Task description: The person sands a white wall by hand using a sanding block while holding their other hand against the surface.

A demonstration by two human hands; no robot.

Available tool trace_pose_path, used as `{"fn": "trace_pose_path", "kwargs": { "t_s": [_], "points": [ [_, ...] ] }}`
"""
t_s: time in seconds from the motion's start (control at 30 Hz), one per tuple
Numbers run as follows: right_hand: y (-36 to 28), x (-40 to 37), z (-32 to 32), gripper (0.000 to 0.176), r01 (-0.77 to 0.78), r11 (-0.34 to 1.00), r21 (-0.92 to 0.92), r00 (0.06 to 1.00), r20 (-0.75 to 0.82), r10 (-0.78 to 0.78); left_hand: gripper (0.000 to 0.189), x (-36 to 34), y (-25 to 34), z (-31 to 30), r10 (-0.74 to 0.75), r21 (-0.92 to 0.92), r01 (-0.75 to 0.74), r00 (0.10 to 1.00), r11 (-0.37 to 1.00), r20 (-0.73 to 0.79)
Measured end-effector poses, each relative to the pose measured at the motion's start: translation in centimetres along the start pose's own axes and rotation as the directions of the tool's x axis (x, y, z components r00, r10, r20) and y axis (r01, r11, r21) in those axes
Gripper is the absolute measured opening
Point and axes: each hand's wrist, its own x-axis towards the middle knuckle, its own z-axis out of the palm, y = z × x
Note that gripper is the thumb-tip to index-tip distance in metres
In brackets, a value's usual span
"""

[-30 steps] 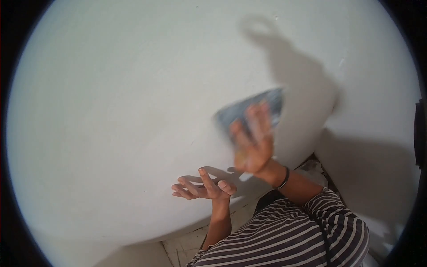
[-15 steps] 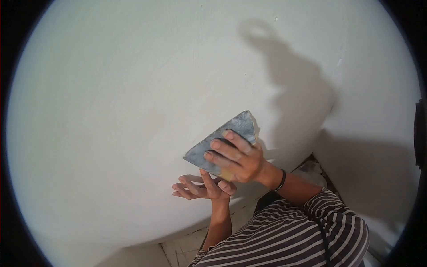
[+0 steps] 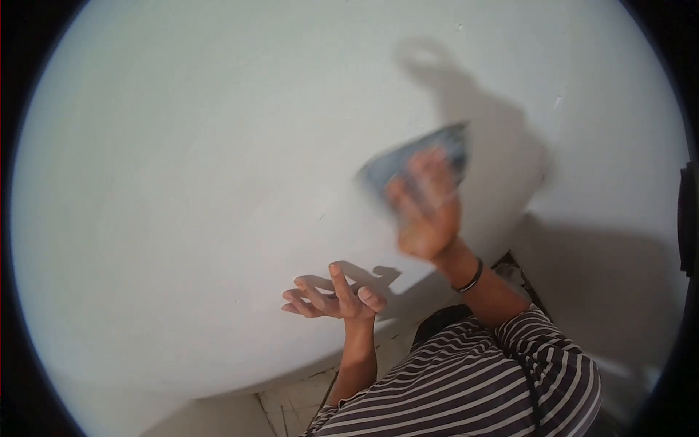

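Note:
My right hand (image 3: 429,211) grips a wide putty knife (image 3: 389,166), its fingers spread across the grey blade. Motion blurs both the hand and the knife, and the handle is hidden. The blade is at the white wall (image 3: 189,182); whether its edge touches cannot be told. Lower down, my left hand (image 3: 338,300) is held up in front of the wall, palm up, fingers spread and with nothing in it. A dark band circles my right wrist.
The wall has a few small pits and marks and meets a side wall (image 3: 619,160) at the right corner. Floor tiles (image 3: 298,397) show along the wall's base. A dark object (image 3: 687,218) stands at the far right edge. My shadow falls on the wall.
My right hand has moved up and to the right with the putty knife, away from my left hand. The left hand has stayed in nearly the same place.

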Motion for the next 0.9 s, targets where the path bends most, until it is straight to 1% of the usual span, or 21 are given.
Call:
{"fn": "trace_pose_path", "kwargs": {
  "t_s": [0.03,0.07,0.13,0.2,0.27,0.33,0.43,0.47,0.5,0.6,0.63,0.67,0.7,0.73,0.77,0.83,0.87,0.9],
  "points": [
    [1.1,1.8,-0.5,0.038,-0.066,0.998,0.017,0.991,-0.112,0.067,0.054,0.0,0.0,-0.1,0.000,0.006,0.000,1.000,1.000,0.007],
    [2.1,2.9,-1.3,0.039,-0.119,0.991,-0.064,0.981,-0.159,0.107,0.054,0.1,-0.1,-0.1,-0.002,0.017,0.002,1.000,1.000,0.010],
    [2.5,3.1,-0.8,0.047,-0.167,0.978,-0.124,0.960,-0.247,0.132,0.054,0.1,-0.1,-0.1,0.002,0.025,-0.002,1.000,1.000,0.019],
    [0.5,1.4,0.2,0.044,-0.188,0.979,-0.073,0.967,-0.190,0.172,0.054,-0.2,-0.1,0.0,-0.018,0.032,0.017,1.000,0.999,0.018],
    [-2.5,-2.1,1.2,0.042,-0.105,0.990,0.099,0.994,0.001,0.106,0.054,-0.7,0.1,0.3,-0.045,0.007,0.045,0.999,0.999,0.003],
    [-2.1,-2.3,1.0,0.042,0.092,0.996,0.016,0.995,0.048,-0.092,0.052,-1.0,0.0,0.5,-0.082,-0.027,0.082,0.996,0.996,-0.015],
    [0.3,-0.1,0.3,0.047,-0.054,0.994,0.099,0.997,-0.050,0.059,0.054,-0.6,-0.4,0.1,-0.012,0.021,0.012,1.000,1.000,0.011],
    [0.9,1.4,-0.9,0.051,-0.185,0.982,0.036,0.976,-0.107,0.188,0.053,-0.4,-0.4,0.0,-0.006,0.020,0.006,1.000,1.000,0.007],
    [2.2,2.3,-1.0,0.050,-0.192,0.980,-0.044,0.958,-0.223,0.178,0.053,-0.3,-0.4,0.0,-0.002,0.020,0.002,1.000,1.000,0.007],
    [0.7,1.7,-0.4,0.049,-0.218,0.974,-0.056,0.957,-0.208,0.202,0.053,-0.2,-0.3,0.0,-0.011,0.020,0.012,1.000,1.000,-0.005],
    [-0.8,0.0,0.1,0.046,-0.180,0.983,-0.026,0.979,-0.097,0.177,0.053,-0.2,-0.1,0.1,-0.017,0.013,0.017,1.000,1.000,-0.013],
    [-2.1,-1.9,1.3,0.044,-0.099,0.995,0.032,0.991,-0.091,0.101,0.052,-0.4,0.0,0.4,-0.033,-0.006,0.033,0.999,0.999,-0.024],
    [-3.5,-3.0,1.5,0.044,-0.019,0.999,0.037,1.000,-0.006,0.019,0.052,-1.1,-0.2,0.6,-0.049,-0.029,0.048,0.998,0.998,-0.034],
    [-3.2,-3.3,1.2,0.044,-0.009,1.000,0.012,1.000,0.000,0.009,0.052,-1.1,-0.2,0.7,-0.062,-0.047,0.060,0.997,0.997,-0.044],
    [-2.4,-3.3,0.7,0.044,0.005,1.000,-0.009,1.000,0.007,-0.005,0.052,-0.9,-0.1,0.6,-0.040,-0.043,0.039,0.999,0.998,-0.032],
    [-0.4,-1.2,0.3,0.047,-0.037,0.999,-0.010,0.998,-0.058,0.036,0.052,-0.6,-0.2,0.1,-0.012,-0.012,0.012,1.000,1.000,-0.008],
    [0.0,0.2,-0.8,0.047,-0.177,0.984,-0.033,0.981,-0.089,0.174,0.053,-0.7,-0.4,0.0,-0.007,-0.004,0.007,1.000,1.000,-0.008],
    [0.9,1.0,-0.7,0.043,-0.175,0.983,-0.057,0.976,-0.145,0.165,0.053,-0.7,-0.5,0.1,-0.003,0.001,0.003,1.000,1.000,-0.008]
  ]
}}
